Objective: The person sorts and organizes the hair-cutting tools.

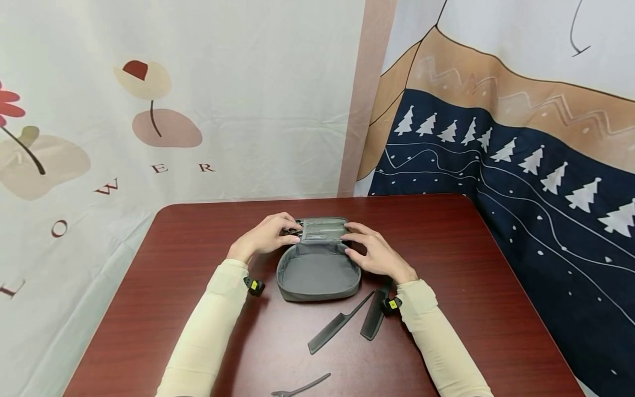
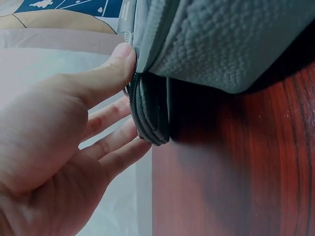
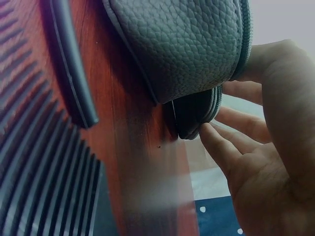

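Observation:
A grey zippered case [image 1: 317, 273] lies unzipped, its lid [image 1: 324, 229] folded back toward the far side. Clear pocket material lines the inside of the lid. My left hand [image 1: 265, 237] grips the lid's left edge, thumb on the inner side and fingers around the outside, as the left wrist view shows. Dark loops like scissor handles [image 1: 294, 231] show by its fingertips. On the other side, my right hand [image 1: 374, 253] holds the lid's right edge, with fingertips against its outer rim [image 3: 212, 110]. The case's lower compartment shows a bare grey floor.
In front of the case lie a thin-handled comb [image 1: 329, 332] and a wider dark comb [image 1: 372, 322], partly under the right wrist. A slim grey tool with a forked end [image 1: 302, 387] lies near the bottom edge. Printed curtains hang behind the red-brown table [image 1: 198, 242].

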The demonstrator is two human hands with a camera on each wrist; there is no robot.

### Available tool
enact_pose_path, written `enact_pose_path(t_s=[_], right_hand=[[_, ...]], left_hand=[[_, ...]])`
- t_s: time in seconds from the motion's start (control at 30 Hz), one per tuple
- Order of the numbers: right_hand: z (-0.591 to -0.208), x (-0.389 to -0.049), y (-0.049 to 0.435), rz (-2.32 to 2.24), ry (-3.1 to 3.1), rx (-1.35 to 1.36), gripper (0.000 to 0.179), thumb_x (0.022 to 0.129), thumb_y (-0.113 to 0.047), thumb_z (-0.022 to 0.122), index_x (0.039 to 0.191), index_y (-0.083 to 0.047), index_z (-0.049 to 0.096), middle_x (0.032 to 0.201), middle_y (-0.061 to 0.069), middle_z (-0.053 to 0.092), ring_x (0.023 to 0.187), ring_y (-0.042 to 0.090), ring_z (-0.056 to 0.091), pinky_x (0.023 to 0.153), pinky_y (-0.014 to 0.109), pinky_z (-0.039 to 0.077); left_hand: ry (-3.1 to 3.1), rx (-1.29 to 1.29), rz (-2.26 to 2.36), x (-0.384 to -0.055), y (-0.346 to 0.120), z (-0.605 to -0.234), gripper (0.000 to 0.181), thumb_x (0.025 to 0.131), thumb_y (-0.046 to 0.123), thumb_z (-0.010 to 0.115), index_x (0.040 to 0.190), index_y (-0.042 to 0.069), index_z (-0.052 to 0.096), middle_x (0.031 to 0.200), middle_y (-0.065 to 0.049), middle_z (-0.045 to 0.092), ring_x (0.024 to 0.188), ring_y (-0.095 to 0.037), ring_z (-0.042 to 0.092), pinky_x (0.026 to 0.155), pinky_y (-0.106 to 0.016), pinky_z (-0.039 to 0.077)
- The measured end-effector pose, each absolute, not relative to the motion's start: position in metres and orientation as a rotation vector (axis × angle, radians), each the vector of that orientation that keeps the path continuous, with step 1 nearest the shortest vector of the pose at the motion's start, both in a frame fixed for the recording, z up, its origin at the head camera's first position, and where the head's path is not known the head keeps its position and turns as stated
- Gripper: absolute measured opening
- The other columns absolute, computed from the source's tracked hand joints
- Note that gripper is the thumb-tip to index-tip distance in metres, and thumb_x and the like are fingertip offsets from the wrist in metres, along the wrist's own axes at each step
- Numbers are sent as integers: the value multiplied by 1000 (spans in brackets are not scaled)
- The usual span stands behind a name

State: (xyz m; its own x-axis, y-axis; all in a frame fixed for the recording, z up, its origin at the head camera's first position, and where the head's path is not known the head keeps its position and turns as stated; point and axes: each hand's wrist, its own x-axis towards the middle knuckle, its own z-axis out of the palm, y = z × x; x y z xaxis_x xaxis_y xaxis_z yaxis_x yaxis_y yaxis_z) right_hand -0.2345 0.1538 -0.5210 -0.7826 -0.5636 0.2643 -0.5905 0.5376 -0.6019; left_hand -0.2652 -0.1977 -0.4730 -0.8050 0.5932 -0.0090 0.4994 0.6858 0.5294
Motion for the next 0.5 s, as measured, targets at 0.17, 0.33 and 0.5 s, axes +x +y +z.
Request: enact_pose_path(t_s=[0.17,0.33,0.5], right_hand=[[-521,-235,153,1083,-2724,1034,37,107,-17,75,143,-5,77,169,21,56,155,42,59,125,63,52],[-520,-236,153,1082,-2714,1041,37,107,-17,75,142,-4,77,168,21,57,154,41,60,125,62,53],[-522,-236,154,1091,-2724,1029,37,107,-17,75,142,-5,77,168,20,58,153,40,60,125,61,53]], left_hand=[[2730,903,767,-266,-194,-473,39,109,21,76,143,2,76,142,-21,70,130,-39,69,112,-58,58],[2745,871,843,-267,-193,-477,38,107,21,80,141,3,78,139,-19,72,128,-38,71,110,-56,59],[2758,827,916,-263,-194,-482,37,107,23,80,140,6,78,141,-18,72,129,-38,71,111,-58,58]])
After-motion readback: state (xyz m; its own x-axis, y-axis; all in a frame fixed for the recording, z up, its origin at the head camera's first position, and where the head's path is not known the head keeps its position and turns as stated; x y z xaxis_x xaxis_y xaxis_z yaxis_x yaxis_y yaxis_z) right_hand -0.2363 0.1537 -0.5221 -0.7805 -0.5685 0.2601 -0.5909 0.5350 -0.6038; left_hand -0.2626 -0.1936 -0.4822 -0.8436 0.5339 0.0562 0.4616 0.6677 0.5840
